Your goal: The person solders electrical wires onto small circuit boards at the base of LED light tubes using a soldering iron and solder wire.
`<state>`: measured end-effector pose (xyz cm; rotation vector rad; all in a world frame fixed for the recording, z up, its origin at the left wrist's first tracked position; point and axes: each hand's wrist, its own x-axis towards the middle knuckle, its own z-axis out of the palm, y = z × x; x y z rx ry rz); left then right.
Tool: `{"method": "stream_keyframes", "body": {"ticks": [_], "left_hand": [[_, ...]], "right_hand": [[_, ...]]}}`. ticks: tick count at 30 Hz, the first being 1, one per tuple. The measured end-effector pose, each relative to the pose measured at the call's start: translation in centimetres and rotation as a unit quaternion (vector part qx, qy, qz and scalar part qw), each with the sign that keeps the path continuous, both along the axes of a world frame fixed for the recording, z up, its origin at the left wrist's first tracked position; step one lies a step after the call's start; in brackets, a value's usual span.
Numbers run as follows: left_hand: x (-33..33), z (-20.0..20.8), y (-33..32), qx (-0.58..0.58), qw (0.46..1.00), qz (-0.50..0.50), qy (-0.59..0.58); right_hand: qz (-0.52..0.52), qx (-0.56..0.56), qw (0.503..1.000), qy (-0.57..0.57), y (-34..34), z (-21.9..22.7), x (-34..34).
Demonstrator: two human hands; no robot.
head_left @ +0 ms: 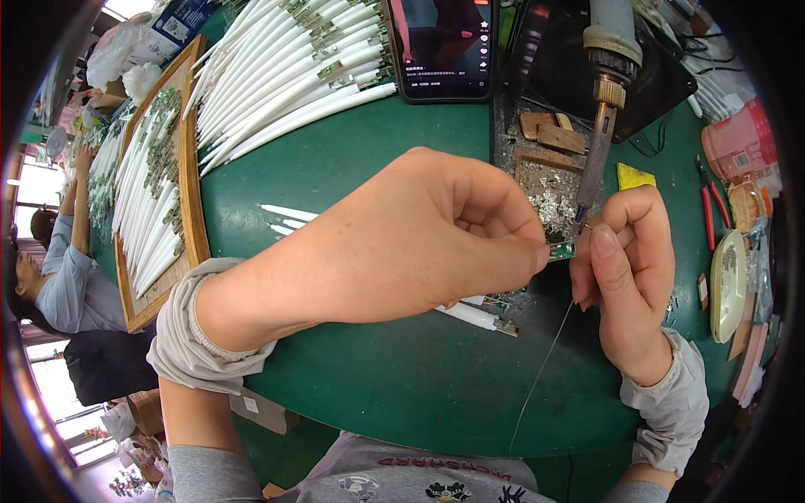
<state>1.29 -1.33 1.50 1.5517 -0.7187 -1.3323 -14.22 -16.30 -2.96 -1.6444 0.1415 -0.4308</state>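
Note:
My left hand (457,226) pinches a small green circuit board (562,251) between thumb and fingertips. It reaches across the middle of the bench, just below the tip of a soldering iron (602,134) that points downward. My right hand (631,272) is closed beside the board, with thumb and forefinger pressed together. From it a thin solder wire (545,369) trails down toward the bench's near edge. Below my left hand lie a few white stylus-like sticks (470,315) with small boards at their ends, partly hidden. Whether the iron's tip touches the board is hard to see.
Many white sticks with boards (293,75) are piled at the back left, near a wood-framed tray (197,184). A phone (442,50) stands behind. To the right are a yellow sponge (635,177), red-handled pliers (713,210) and a dish (728,285). Another person (71,268) sits far left.

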Motion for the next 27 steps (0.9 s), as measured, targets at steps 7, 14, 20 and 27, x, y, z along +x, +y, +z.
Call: {"method": "stream_keyframes", "body": {"ticks": [7, 14, 20, 27], "left_hand": [[-0.6, -0.9, 0.1, -0.056, 0.997, -0.024, -0.043], [-4.7, -2.8, 2.6, -0.266, 0.738, -0.206, -0.585], [-3.8, -3.5, 2.6, -0.314, 0.751, -0.178, -0.553], [5.5, -3.2, 1.0, -0.007, 0.579, 0.045, -0.814]], "right_hand": [[0.000, 0.003, 1.000, 0.009, -0.1, 0.0, 0.0], [0.015, 0.012, 1.000, 0.025, 0.3, 0.1, -0.1], [0.013, 0.007, 0.999, 0.038, 0.3, 0.2, -0.4], [0.022, 0.011, 0.999, 0.044, 0.3, 0.0, -0.2]]}}
